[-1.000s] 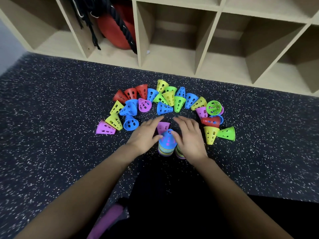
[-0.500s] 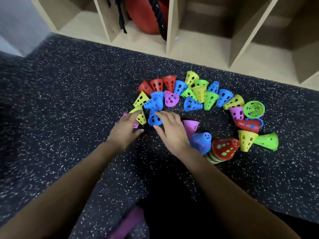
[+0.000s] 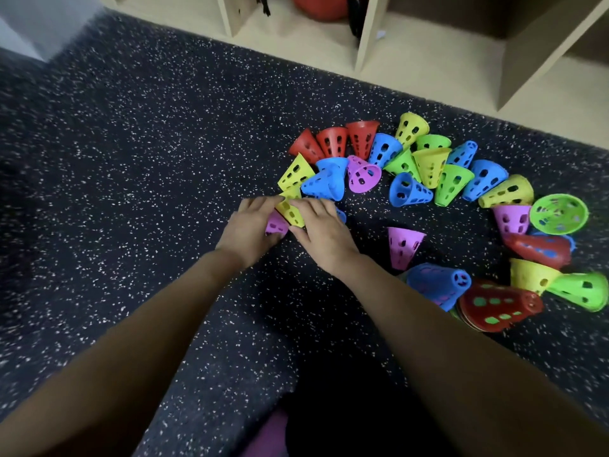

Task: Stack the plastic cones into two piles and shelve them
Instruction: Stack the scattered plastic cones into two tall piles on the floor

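Several perforated plastic cones in red, yellow, blue, green and purple lie in an arc on the dark speckled floor. My left hand [image 3: 248, 227] grips a purple cone [image 3: 276, 225] at the arc's left end. My right hand [image 3: 321, 225] pinches a yellow cone [image 3: 290, 209] that lies against the purple one. A blue cone is partly hidden under my right fingers. Two stacked piles stand tilted by my right forearm: one topped with a blue cone [image 3: 438, 285], one topped with a red cone [image 3: 497, 306]. A single purple cone [image 3: 402, 245] stands upside down beside them.
A wooden cubby shelf [image 3: 362, 37] runs along the far edge of the floor; one compartment holds a red ball [image 3: 316, 6] and a dark rope [image 3: 356, 14]. A grey wall corner is at the far left. Bare floor stretches to the left of the cones.
Both hands left the two piles and moved to the arc's left end, where they took hold of a purple and a yellow cone. The view shifted left and down.
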